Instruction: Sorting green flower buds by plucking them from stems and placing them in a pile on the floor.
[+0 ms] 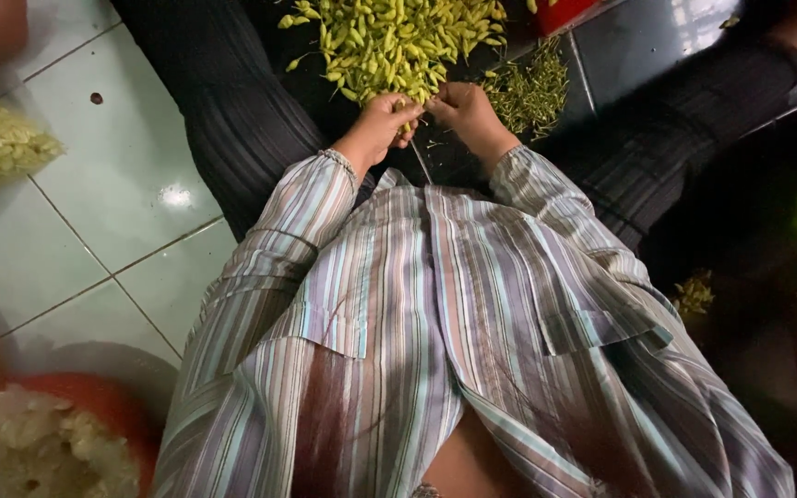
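Pinching one yellow-green chili (408,118) between both hands — left hand (382,124) and right hand (466,109) clenched on it at the chili pile's (389,41) near edge — a hard twist could snap it or scatter stems (529,92) just beside the fingers.

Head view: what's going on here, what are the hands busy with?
A person in a striped shirt sits on a tiled floor. Both hands, the left hand and right hand, meet at the near edge of a pile of small yellow-green pods, pinching one between them. A smaller heap of green stems lies to the right. A red bowl of pale pieces sits at lower left.
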